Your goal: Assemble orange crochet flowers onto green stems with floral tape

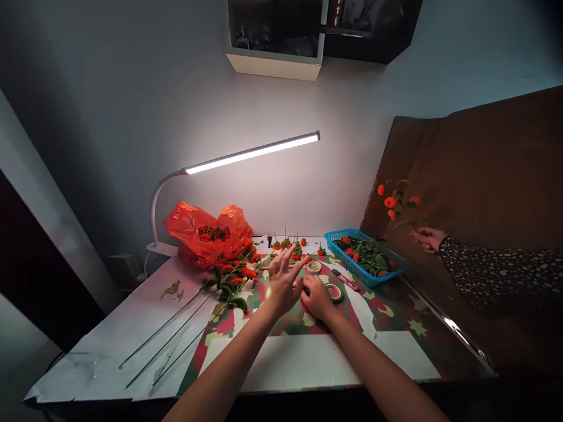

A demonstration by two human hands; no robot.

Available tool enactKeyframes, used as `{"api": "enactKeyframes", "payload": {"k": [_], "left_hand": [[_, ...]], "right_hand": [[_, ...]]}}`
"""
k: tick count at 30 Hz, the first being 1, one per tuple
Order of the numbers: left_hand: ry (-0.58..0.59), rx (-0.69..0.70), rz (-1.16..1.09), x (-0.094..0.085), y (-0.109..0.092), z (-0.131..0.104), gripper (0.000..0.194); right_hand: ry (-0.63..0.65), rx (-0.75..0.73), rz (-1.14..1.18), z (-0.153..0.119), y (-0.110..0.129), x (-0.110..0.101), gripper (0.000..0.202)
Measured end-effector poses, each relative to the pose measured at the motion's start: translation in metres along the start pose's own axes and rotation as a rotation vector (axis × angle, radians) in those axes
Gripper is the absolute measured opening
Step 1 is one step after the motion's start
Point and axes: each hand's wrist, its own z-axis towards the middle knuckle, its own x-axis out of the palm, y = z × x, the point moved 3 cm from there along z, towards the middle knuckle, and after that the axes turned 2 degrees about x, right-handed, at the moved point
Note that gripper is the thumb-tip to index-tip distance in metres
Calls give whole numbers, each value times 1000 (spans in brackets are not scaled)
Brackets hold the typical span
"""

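Over the middle of the patterned table cover, my left hand (284, 286) is raised with its fingers stretched and spread, its thumb side close to my right hand. My right hand (317, 298) is closed, fingers curled inward; whatever it grips is hidden behind the knuckles. Right beside it lies a roll of green tape (335, 292). A paler tape roll (314, 267) sits just beyond, with a pink-handled cutter (348, 281) to its right. Small orange flower heads (297, 253) are scattered behind my hands. To the left lie long-stemmed orange flowers (237, 280) with green leaves.
A red plastic bag (187, 234) with flower pieces stands at back left, below a lit lamp (255, 153). A blue basket (365, 276) holds leaves and orange flowers. On the right, another person's hand (428, 239) holds an orange flower spray (391, 202) before cardboard (484, 176).
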Motion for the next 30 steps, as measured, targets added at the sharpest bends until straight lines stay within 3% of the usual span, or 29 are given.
{"api": "enactKeyframes", "payload": {"k": [5, 8, 13, 30], "left_hand": [[445, -202, 14, 41, 34, -11, 49], [542, -270, 14, 50, 43, -12, 55], [566, -321, 37, 46, 39, -8, 60], [476, -243, -50, 46, 44, -10, 51]], "right_hand": [[15, 87, -71, 21, -1, 5, 14], [-8, 55, -77, 28, 2, 15, 23], [78, 37, -105, 26, 2, 30, 32], [35, 78, 5, 19, -1, 13, 21]]}}
